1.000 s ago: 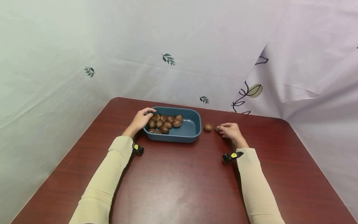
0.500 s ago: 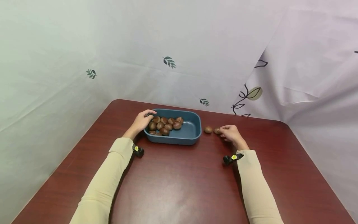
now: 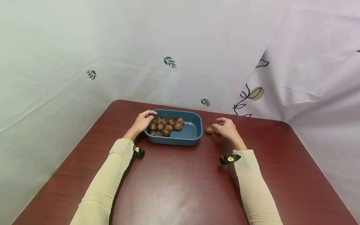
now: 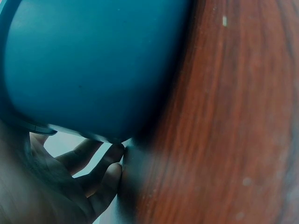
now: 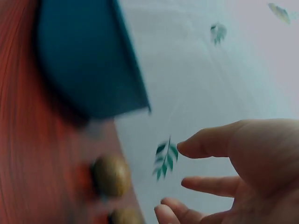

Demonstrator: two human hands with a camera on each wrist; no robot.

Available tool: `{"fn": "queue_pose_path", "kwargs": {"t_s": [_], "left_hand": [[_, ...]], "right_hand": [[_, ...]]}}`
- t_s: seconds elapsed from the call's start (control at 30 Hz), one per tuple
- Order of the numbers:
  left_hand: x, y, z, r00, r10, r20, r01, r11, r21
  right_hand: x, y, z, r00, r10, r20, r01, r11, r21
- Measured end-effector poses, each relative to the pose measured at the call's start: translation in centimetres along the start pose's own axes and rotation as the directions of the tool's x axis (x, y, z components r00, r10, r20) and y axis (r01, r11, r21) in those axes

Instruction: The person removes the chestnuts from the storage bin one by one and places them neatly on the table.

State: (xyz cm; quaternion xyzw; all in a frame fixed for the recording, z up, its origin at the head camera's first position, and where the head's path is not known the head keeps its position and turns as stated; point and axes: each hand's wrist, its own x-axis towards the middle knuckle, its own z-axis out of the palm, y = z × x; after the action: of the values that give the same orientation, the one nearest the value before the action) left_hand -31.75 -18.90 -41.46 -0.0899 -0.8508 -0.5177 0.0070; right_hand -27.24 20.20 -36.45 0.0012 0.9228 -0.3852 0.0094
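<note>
A blue rectangular dish [image 3: 172, 141] with several brown chestnuts [image 3: 165, 132] heaped toward its left side stands near the back of the table. My left hand [image 3: 142, 122] grips its left end, the thumb over the rim; in the left wrist view the fingers [image 4: 96, 170] lie along the outer wall. On the table to the right of the dish lie two loose chestnuts, a nearer-to-dish one [image 3: 209, 130] and a second chestnut [image 3: 217, 132] partly hidden by my right hand [image 3: 227, 129]. That hand hovers just above them, thumb and fingers spread, holding nothing.
The dark red wooden table [image 3: 174, 184] has its back edge close behind the dish. A pale cloth backdrop [image 3: 126, 47] with leaf prints hangs behind and beside it.
My right hand has let go of the right-hand chestnut, risen a little and moved left over the loose pair, its fingers now spread. The left hand and the dish have stayed put.
</note>
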Motion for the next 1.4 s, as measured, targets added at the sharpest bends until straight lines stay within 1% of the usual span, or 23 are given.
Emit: {"fn": "queue_pose_path", "kwargs": {"t_s": [0.13, 0.2, 0.3, 0.37, 0.43, 0.53, 0.6, 0.67, 0.77, 0.83, 0.93, 1.03, 1.27, 1.4], "left_hand": [[0.0, 0.1, 0.0, 1.000, 0.005, -0.002, -0.005, 1.000, 0.004], [0.0, 0.2, 0.0, 1.000, 0.007, -0.008, -0.007, 1.000, 0.008], [0.0, 0.2, 0.2, 1.000, 0.004, -0.010, -0.004, 1.000, 0.011], [0.0, 0.3, 0.3, 1.000, -0.002, -0.007, 0.002, 1.000, 0.013], [0.0, 0.3, 0.4, 1.000, -0.005, 0.000, 0.005, 1.000, 0.012], [0.0, 0.4, 0.3, 1.000, -0.002, -0.002, 0.002, 1.000, 0.008], [0.0, 0.6, 0.3, 1.000, 0.002, -0.008, -0.002, 1.000, 0.008], [0.0, 0.7, 0.2, 1.000, 0.004, -0.014, -0.004, 1.000, 0.009], [0.0, 0.7, 0.2, 1.000, 0.003, -0.015, -0.003, 1.000, 0.016], [0.1, 0.7, 0.2, 1.000, 0.002, -0.012, -0.002, 1.000, 0.019], [0.0, 0.6, 0.3, 1.000, -0.005, -0.010, 0.005, 1.000, 0.017], [0.1, 0.5, 0.3, 1.000, -0.008, -0.009, 0.008, 1.000, 0.015], [0.0, 0.5, 0.1, 1.000, -0.008, -0.020, 0.008, 1.000, 0.016], [0.0, 0.4, 0.2, 1.000, -0.010, -0.021, 0.011, 1.000, 0.021]], "right_hand": [[-0.3, -2.1, 1.5, 0.997, -0.073, -0.016, 0.074, 0.995, 0.069], [-0.3, -2.9, 2.5, 0.993, -0.114, -0.027, 0.116, 0.990, 0.079], [-0.5, -3.8, 3.9, 0.988, -0.139, -0.067, 0.144, 0.987, 0.075], [-0.6, -4.2, 4.7, 0.983, -0.148, -0.109, 0.155, 0.986, 0.064], [-0.7, -4.5, 5.3, 0.978, -0.157, -0.139, 0.168, 0.983, 0.074], [-0.8, -5.0, 6.0, 0.972, -0.188, -0.141, 0.205, 0.972, 0.112], [-0.8, -5.4, 6.4, 0.969, -0.223, -0.111, 0.235, 0.965, 0.115], [-0.8, -5.9, 6.9, 0.965, -0.258, -0.055, 0.262, 0.959, 0.108], [-0.9, -6.6, 7.7, 0.953, -0.299, 0.039, 0.294, 0.951, 0.098], [-0.9, -7.0, 8.3, 0.943, -0.317, 0.099, 0.308, 0.946, 0.098], [-0.9, -7.7, 9.2, 0.930, -0.330, 0.160, 0.317, 0.943, 0.103], [-0.7, -8.3, 9.9, 0.922, -0.334, 0.195, 0.323, 0.942, 0.090], [0.1, -9.2, 11.3, 0.917, -0.326, 0.231, 0.322, 0.945, 0.058], [0.6, -9.4, 12.1, 0.904, -0.332, 0.270, 0.332, 0.942, 0.049]]}}
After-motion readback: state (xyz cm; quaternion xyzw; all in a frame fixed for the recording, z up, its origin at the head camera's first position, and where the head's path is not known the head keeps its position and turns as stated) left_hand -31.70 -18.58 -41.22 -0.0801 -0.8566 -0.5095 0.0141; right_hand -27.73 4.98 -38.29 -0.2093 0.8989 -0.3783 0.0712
